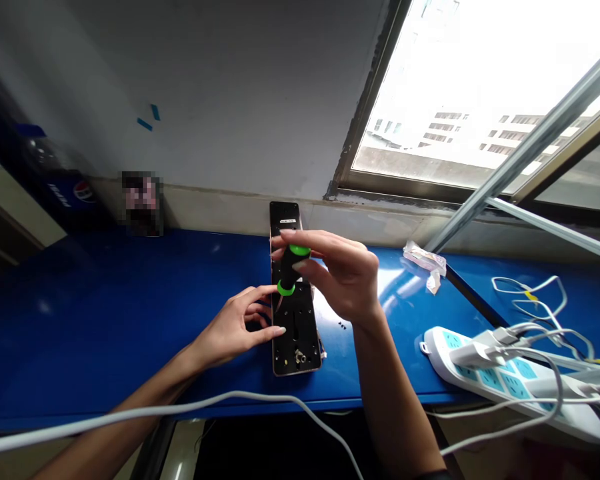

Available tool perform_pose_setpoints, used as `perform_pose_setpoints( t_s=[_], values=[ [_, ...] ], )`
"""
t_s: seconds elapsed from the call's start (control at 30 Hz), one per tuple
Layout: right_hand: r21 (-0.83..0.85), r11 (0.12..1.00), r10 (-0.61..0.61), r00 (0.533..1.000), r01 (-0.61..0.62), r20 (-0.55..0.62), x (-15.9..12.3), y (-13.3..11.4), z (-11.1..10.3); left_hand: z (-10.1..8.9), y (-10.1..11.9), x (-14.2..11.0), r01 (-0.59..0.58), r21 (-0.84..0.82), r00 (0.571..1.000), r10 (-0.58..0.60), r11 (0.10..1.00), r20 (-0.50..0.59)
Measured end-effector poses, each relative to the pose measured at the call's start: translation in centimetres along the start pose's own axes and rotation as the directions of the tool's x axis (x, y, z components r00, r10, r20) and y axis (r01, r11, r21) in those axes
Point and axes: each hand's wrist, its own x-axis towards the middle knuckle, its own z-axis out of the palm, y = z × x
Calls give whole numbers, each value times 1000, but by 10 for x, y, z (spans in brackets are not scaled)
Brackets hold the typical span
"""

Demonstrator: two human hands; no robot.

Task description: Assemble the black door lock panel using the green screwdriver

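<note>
A long black panel [307,327] with a thin gold-coloured edge, small holes and a central slot, resembling a door lock's back plate, lies lengthwise on the blue table. A metal fitting [300,357] sits near its close end. My right hand [347,273] is closed around the black and green handle of a screwdriver [291,268]. The screwdriver leans, its shaft pointing down at the panel's left side; whether the tip sits in a screw cannot be made out. My left hand [250,320] grips the panel's left edge, thumb on its face, index fingertip by the green collar.
Several tiny dark screws [342,325] lie right of the panel. A white power strip [480,373] with plugs and cables fills the right side. One white cable [240,395] crosses in front. A crumpled plastic wrapper [424,259] and a Pepsi bottle [65,190] stand farther back.
</note>
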Motion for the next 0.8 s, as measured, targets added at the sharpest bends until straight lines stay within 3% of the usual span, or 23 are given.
perform_pose_setpoints(
  t_s=[0.13, 0.3, 0.5, 0.67, 0.8],
  values=[
    [-72, 996, -61, 994, 54, -88, -1, 0, -1, 0, 0, -1, 8, 12, 1000, -9, 1000, 14],
    [56, 997, 59, 998, -60, 31, -4, -3, -2, -1, 6, -2, -6, 68, 1000, 5, 998, 11],
    [-80, 997, -21, 996, 14, -85, -5, -2, -8, -1, 8, -1, -16, 99, 1000, 15, 995, 2],
    [-36, 994, 106, 994, -106, 0, -8, -4, -7, 0, 7, -1, -25, 95, 1000, 26, 995, -12],
    [-97, 995, -15, 997, 8, -80, -7, -1, -8, 0, 9, -1, -36, 115, 999, 40, 993, -33]
  ],
)
